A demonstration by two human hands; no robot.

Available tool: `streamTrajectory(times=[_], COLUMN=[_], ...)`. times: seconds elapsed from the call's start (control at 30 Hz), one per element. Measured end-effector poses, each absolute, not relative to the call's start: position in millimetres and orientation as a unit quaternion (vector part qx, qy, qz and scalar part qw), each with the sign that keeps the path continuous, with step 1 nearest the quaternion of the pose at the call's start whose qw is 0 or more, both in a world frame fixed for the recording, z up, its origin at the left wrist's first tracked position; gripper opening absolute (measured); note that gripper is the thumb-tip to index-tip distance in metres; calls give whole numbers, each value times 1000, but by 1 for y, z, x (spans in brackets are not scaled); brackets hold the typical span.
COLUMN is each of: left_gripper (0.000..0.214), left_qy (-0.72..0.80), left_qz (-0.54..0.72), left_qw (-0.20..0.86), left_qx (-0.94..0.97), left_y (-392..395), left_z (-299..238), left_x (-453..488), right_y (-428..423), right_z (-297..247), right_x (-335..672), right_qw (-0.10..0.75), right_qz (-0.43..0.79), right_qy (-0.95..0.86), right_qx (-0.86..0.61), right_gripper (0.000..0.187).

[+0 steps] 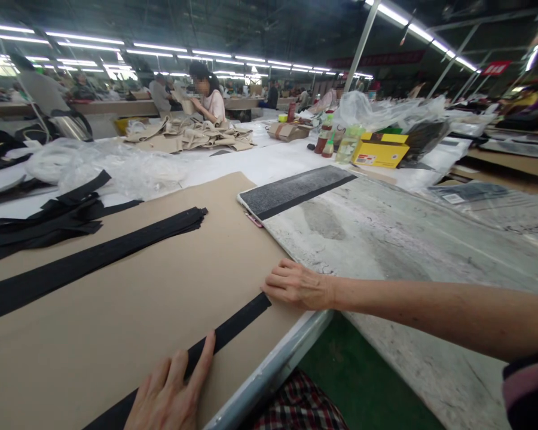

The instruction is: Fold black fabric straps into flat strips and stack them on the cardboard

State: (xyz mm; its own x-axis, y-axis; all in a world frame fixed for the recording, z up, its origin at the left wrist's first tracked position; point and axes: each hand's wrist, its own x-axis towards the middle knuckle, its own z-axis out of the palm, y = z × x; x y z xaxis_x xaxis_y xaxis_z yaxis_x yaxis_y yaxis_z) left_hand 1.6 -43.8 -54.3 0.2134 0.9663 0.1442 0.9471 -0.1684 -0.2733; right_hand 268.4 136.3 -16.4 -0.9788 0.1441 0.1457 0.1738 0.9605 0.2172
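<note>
From my remote seat I see the black fabric strip (238, 324) lying flat on the brown paper sheet (130, 322), near the front edge of the table (275, 365). Its long axis runs diagonally from the lower left up to the right, and its squared far end points at my right hand (298, 286). That hand's fingers (273, 291) lie close together, barely curled, with their tips touching the strip's end and nothing gripped. My left hand (170, 391) rests palm down on the nearer stretch, fingers (205, 357) spread apart, the forefinger laid along the strip. The strip is narrow, matte, even in width and unwrinkled. A longer black band (94, 258) lies parallel further up the sheet, well apart, with a heap of black strips (45, 222) beyond it
</note>
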Motion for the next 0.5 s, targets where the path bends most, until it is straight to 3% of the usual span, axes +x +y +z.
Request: streamTrajectory(times=[0.17, 0.3, 0.5], left_gripper=[68, 67, 63], left_qy=[-632, -637, -671], left_qz=[9, -6, -21], left_qw=[139, 130, 128], left_qx=[-763, -760, -730], left_y=[-44, -45, -63], left_z=[-55, -51, -50], left_x=[3, 6, -10], right_y=[112, 84, 78], right_z=[-4, -12, -30], right_x=[243, 209, 209], right_qw=[122, 103, 73], right_qz=[-66, -4, 49], right_qy=[-983, -992, -988], right_qx=[-119, -71, -130], right_gripper=[31, 36, 44])
